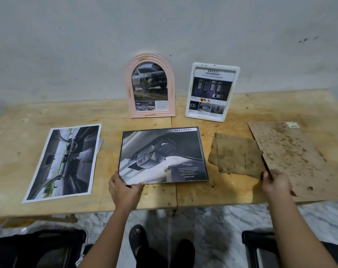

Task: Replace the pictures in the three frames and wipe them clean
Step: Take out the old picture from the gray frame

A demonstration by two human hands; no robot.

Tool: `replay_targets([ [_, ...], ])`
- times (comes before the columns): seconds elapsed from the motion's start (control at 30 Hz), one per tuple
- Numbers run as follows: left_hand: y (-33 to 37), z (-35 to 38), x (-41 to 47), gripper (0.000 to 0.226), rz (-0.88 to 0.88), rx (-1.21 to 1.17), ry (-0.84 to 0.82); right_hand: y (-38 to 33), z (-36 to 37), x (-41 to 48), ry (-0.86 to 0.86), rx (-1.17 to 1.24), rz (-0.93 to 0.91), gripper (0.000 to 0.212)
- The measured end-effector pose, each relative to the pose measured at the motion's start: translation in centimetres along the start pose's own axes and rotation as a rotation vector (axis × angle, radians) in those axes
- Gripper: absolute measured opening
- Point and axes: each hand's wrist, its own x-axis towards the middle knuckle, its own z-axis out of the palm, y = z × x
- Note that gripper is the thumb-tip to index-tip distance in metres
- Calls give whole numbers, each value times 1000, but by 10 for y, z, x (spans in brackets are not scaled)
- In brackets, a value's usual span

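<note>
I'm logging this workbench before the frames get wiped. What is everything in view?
table: one, light wood, against the wall
arched frame: one, pink, standing back centre
rectangular frame: one, white, standing right of it
flat frame: one, black, lying centre, car picture inside
loose print: one, grey-toned, lying left
cloth: one, stained brown, right of flat frame
backing board: one, stained brown, far right
foot: one seen clearly, dark sandal, floor below
left hand: one, gripping flat frame's near corner
right hand: one, gripping backing board's near edge
</note>
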Motion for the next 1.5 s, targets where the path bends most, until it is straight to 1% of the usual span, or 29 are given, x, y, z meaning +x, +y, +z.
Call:
replay_targets([
  [0.03,0,0,0,94,-1,1,-4,2,1,-4,-28,-155,-1,33],
  [0.07,-1,-1,-1,94,0,4,-9,7,1,-5,-21,-306,-24,35],
  [0.1,-1,-1,-2,95,2,8,-13,10,-2,-11,7,-552,-154,40],
  [0.17,-1,-2,-4,95,8,20,-16,24,-6,-26,52,-914,-318,41],
  [0.2,0,-2,-5,94,15,26,-16,37,-6,-37,-20,-1096,-398,37],
  [0.23,0,-2,-5,93,22,32,-15,50,-7,-48,-180,-1228,-460,31],
  [0.3,1,-3,-7,92,34,44,-22,81,-7,-64,-577,-1496,-489,20],
  [0.33,1,-4,-7,92,37,50,-27,95,-7,-67,-728,-1674,-510,15],
  [0.37,1,-4,-7,93,36,55,-33,107,-6,-69,-819,-1866,-563,13],
  [0.43,0,-5,-6,94,33,58,-41,126,-8,-68,-846,-2124,-753,20],
  [0.5,0,-6,-5,95,34,56,-43,140,-13,-70,-775,-2239,-942,31],
  [0.57,0,-6,-4,96,37,57,-45,151,-18,-77,-699,-2271,-1053,38],
  [0.63,0,-7,-5,97,42,57,-53,156,-15,-81,-628,-2220,-1042,38],
  [0.7,0,-7,-5,97,51,52,-56,154,-5,-77,-521,-2119,-890,40],
  [0.73,-1,-8,-5,98,56,52,-57,152,0,-72,-494,-2059,-795,39],
  [0.83,-3,-8,-4,98,71,61,-57,143,12,-63,-551,-1844,-576,22],
  [0.87,-4,-8,-4,98,75,70,-58,140,15,-63,-576,-1793,-557,24],
  [0.9,-4,-8,-3,98,77,80,-60,139,17,-62,-595,-1760,-582,28],
  [0.93,-5,-9,-3,98,78,91,-62,137,19,-63,-620,-1733,-617,26],
  [1.03,-6,-10,-4,99,76,117,-69,129,21,-74,-678,-1656,-710,3],
  [1.1,-6,-11,-4,100,72,124,-76,119,24,-83,-728,-1596,-748,10],
  [1.2,-6,-13,-6,100,66,114,-96,99,39,-105,-810,-1517,-769,10],
  [1.27,-6,-13,-6,100,67,102,-108,86,55,-120,-857,-1505,-861,9],
  [1.43,-3,-13,-3,95,26,122,-149,65,89,-171,-1140,-1478,-1045,13],
  [1.47,1,-16,-1,89,26,122,-156,62,95,-184,-1197,-1449,-1076,13],
  [1.5,8,-20,2,79,28,74,-139,61,102,-197,-1258,-1421,-1103,12],
])
